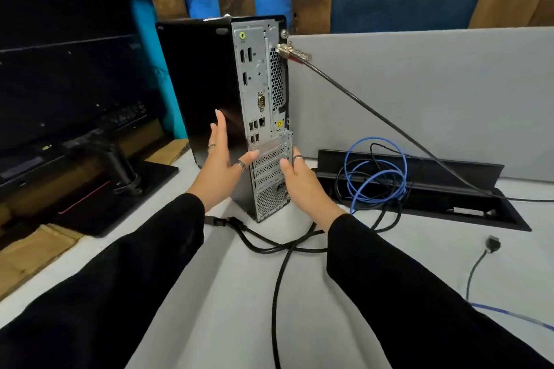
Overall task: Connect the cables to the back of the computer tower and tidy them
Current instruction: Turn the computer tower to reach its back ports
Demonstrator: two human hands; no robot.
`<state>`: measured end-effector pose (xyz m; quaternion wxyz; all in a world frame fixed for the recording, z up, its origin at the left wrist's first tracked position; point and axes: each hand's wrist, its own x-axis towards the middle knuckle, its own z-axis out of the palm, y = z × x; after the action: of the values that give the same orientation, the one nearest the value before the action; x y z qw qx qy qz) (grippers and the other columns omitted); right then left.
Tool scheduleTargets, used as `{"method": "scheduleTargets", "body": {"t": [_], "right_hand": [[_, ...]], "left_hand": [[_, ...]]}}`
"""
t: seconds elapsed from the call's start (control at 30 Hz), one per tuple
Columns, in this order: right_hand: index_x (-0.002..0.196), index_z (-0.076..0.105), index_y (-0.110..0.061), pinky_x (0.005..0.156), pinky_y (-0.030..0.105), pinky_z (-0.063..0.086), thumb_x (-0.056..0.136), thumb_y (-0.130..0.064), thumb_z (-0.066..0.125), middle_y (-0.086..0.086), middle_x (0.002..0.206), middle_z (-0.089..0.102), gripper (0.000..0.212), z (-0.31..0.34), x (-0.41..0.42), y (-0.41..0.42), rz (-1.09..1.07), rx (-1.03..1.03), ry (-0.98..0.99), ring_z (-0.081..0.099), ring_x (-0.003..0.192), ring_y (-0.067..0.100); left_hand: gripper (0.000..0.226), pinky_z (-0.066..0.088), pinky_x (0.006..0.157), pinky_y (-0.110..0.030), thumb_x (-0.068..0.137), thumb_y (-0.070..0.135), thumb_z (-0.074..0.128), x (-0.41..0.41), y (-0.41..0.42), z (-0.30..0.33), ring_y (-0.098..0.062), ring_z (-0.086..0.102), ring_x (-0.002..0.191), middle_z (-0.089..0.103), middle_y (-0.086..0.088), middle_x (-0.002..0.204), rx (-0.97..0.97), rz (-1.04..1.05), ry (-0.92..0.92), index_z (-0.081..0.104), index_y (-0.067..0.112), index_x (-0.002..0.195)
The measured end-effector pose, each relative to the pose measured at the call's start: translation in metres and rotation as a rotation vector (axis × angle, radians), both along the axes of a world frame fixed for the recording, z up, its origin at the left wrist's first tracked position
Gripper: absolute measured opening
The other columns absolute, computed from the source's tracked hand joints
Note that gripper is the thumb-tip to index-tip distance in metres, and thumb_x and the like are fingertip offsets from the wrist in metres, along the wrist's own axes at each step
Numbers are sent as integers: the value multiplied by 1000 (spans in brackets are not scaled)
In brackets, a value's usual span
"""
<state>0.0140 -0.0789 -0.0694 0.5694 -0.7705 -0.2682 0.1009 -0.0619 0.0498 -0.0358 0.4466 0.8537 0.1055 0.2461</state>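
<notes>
Even, fairly bright indoor light falls from above on the pale desk (227, 293), casting only soft shadows beneath the black sleeves. A faint sheen streaks the computer tower (207, 84). Wide-angle distortion bends the edges; the left hand (220, 163) shows slight blur.

Tower (209, 84): upright, rear panel facing camera.
Left hand (223, 159): flat against side panel.
Right hand (299, 180): on rear edge.
Cables (278, 244): loose on desk (224, 308).

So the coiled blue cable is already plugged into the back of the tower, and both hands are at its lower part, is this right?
Not quite. In the head view the blue cable lies coiled on the desk beside the tower, not plugged in. The left hand and right hand are at its lower part.
</notes>
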Motion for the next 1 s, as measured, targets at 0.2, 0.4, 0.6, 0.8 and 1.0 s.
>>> {"method": "scheduleTargets", "body": {"t": [0.2,0.4,0.6,0.8,1.0], "right_hand": [[149,5,-18,94,23,30,102,-23,27,6,148,36,52,9,-14,-26,72,-169,5,39,130,24],[149,-2,-21,99,32,35,102,-25,26,9,145,40,55,5,-20,-27,61,-226,-14,45,125,25],[149,1,-24,104,33,32,102,-24,27,6,147,38,54,-1,-20,-23,28,-177,1,41,129,24],[149,11,-21,105,30,30,102,-23,28,5,149,35,50,-5,-20,-19,-27,-121,0,38,132,21],[145,27,-17,95,16,25,102,-20,28,2,143,43,43,-14,-17,-15,-105,13,-33,40,126,10]], "left_hand": [[88,14,118,-48,92,32,53,-18,-7,-1,-15,10,145,13,2,158,-38,-18,124,-19,39,142],[76,19,115,-51,95,35,46,-18,-6,-14,-17,12,145,15,5,157,-113,-34,154,-14,47,141],[69,8,118,-47,98,28,40,-11,-5,-25,-16,-3,145,-1,1,159,-147,-69,82,-11,40,144],[66,9,118,-45,98,34,39,-8,1,-31,-15,0,146,0,3,159,-163,-78,51,-7,42,144],[61,13,116,-39,95,48,35,-6,15,-32,-16,13,144,14,3,157,-168,61,-18,7,35,148]]}}
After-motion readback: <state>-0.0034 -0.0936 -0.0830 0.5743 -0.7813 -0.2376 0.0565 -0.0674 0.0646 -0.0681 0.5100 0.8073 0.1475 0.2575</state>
